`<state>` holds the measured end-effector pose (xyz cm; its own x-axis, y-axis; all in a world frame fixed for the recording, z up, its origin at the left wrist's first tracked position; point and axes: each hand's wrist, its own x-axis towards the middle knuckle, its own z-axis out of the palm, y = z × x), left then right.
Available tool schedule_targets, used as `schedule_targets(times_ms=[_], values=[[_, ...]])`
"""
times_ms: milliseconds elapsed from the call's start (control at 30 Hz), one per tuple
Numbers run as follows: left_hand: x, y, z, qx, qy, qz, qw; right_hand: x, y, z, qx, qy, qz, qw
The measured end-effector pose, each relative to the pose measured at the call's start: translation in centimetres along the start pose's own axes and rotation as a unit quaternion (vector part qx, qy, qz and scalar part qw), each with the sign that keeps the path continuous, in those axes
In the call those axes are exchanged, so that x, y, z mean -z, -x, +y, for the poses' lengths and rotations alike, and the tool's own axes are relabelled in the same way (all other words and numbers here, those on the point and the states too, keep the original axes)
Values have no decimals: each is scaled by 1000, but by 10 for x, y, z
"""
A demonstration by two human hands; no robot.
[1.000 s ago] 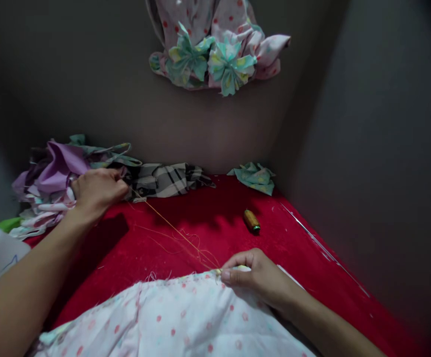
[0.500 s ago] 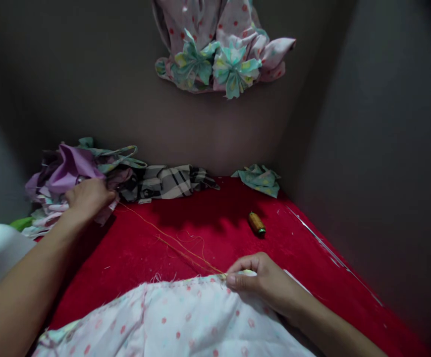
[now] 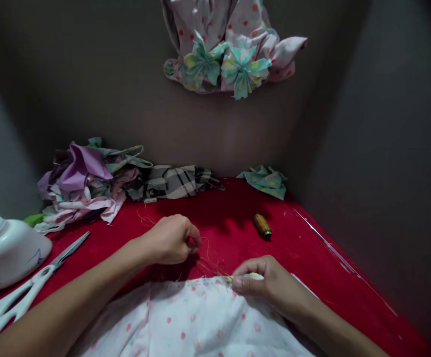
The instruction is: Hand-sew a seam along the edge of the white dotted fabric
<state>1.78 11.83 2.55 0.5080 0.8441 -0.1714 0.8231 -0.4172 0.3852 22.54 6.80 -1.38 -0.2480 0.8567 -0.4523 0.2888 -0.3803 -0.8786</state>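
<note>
White dotted cloth [image 3: 193,317] spreads across the front, its frayed upper edge towards the wall. My right hand [image 3: 263,282] pinches that edge between thumb and fingers. Orange thread [image 3: 207,250] runs loosely from the edge to my left hand [image 3: 174,239], which is closed over the red surface just beyond the cloth. Its fingertips seem pinched on the thread; any needle there is too small to see. More of the thread curls behind the left wrist. A brown thread spool [image 3: 262,226] lies beyond the right hand.
White-handled scissors [image 3: 39,280] and a white container [image 3: 15,253] are at left on the red table cover [image 3: 215,210]. Behind them is a scrap pile [image 3: 85,183]. Plaid cloth [image 3: 178,181] and green cloth [image 3: 263,181] lie by the wall. A dotted garment [image 3: 234,54] hangs above.
My left hand has come back from the scrap pile towards the cloth edge, and the thread has gone slack. The scissors now show. My right hand keeps its pinch on the cloth.
</note>
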Motion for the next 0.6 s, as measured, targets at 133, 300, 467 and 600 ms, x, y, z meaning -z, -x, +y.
schedule_targets(times_ms=[133,300,467,600], values=[[-17,-2,6,-33,3,-22,999,1,-1,2,10,6,5,1000],[-24,-4,6,-47,58,-7,997,1,0,0,0,11,1,1000],[6,-7,-15,36,117,53,991,-1,0,0,-7,-13,10,1000],[43,-5,-50,153,107,171,967,0,1,-2,-13,-5,4,1000]])
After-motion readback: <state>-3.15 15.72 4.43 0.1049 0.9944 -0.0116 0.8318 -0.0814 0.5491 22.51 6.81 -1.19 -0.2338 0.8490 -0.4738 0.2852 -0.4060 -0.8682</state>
